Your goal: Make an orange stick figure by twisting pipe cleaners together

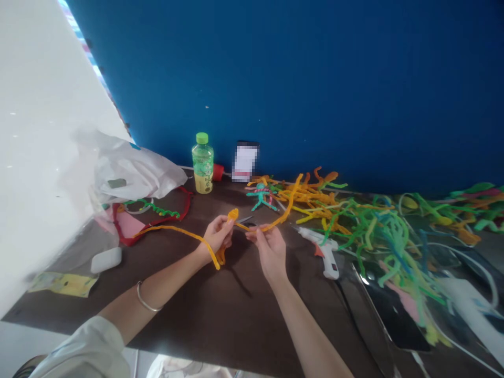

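Fuzzy orange pipe cleaners (293,202) run between my two hands over the middle of the dark table. My left hand (216,236) is closed on a bundle of them; a small orange coil shows above its thumb, and one long strand trails off to the left. Thumb and fingers of my right hand (271,253) pinch the strand, whose free end rises up to the right. Behind the hands lie scissors (246,219), partly hidden. A small teal pipe cleaner figure (260,195) with a pink-striped piece rests farther back.
Right of my hands lies a white glue gun (325,249) with its cord, then a dark phone (389,307) and a tangled pile of green pipe cleaners (378,226). A bottle (203,168) and a propped phone (244,161) stand behind. Leftward are a plastic bag (137,168) and a white case (106,260).
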`<state>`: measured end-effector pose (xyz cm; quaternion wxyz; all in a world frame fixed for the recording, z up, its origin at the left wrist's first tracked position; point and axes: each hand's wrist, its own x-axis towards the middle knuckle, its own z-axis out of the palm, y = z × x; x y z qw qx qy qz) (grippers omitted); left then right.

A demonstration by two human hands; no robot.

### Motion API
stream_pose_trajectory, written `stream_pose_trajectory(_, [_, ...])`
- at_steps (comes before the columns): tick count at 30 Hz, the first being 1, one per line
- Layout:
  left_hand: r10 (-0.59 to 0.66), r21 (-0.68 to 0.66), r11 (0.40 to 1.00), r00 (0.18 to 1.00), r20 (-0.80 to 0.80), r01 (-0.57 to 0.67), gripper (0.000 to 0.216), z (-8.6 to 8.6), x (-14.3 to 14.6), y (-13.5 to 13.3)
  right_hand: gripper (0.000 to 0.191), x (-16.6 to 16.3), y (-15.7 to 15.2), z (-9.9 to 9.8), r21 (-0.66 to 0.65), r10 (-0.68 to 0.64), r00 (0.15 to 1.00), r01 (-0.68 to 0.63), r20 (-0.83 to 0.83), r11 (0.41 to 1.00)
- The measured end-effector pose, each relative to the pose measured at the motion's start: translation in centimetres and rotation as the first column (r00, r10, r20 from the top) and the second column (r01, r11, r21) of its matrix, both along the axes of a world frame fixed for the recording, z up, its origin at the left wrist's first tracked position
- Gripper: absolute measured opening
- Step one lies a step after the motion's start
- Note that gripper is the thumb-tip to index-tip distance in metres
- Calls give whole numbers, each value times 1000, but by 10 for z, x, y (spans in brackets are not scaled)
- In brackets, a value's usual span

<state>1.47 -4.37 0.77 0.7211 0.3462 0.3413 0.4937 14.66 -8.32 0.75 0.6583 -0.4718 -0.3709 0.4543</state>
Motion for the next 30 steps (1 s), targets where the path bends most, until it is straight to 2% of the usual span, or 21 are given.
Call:
stream_pose_trajectory(4, [49, 3, 999, 999, -4, -49, 41, 3, 2, 0, 21, 0, 0, 2, -12, -33, 998, 33, 53, 999])
stream_pose_trajectory(8, [-8, 43, 999, 1000, -2, 8, 41, 4, 4, -3, 28, -1, -3, 4, -80, -28, 985, 42, 169, 996])
stream_pose_trajectory(11, [-41, 58, 997, 999, -6, 41, 41, 2, 5, -3, 24, -2, -5, 7, -101, 34, 978, -14, 205, 995])
stream_pose_trajectory(22, [-81, 47, 995, 995, -55, 84, 41, -1, 6, -4, 22, -2, -6, 11, -74, 46, 960, -26, 277, 997])
stream_pose_trajectory(25, [4, 55, 999, 999, -41, -1, 39, -2, 5, -2, 23, -2, -6, 9, -72, 59, 960, -41, 272, 997])
stream_pose_trajectory(27, [136, 69, 989, 991, -22, -134, 37, -3, 1, 3, 26, 2, -4, 6, -36, 34, 956, -25, 290, 999])
stream_pose_trajectory(29, [293, 96, 952, 956, -11, -290, 33, -7, -3, 11, 24, 12, -1, 3, 26, -46, 915, 39, 401, 999])
stream_pose_trajectory(30, [354, 112, 930, 935, -14, -350, 32, -9, -6, 15, 21, 19, 3, 2, 64, -104, 862, 83, 496, 994])
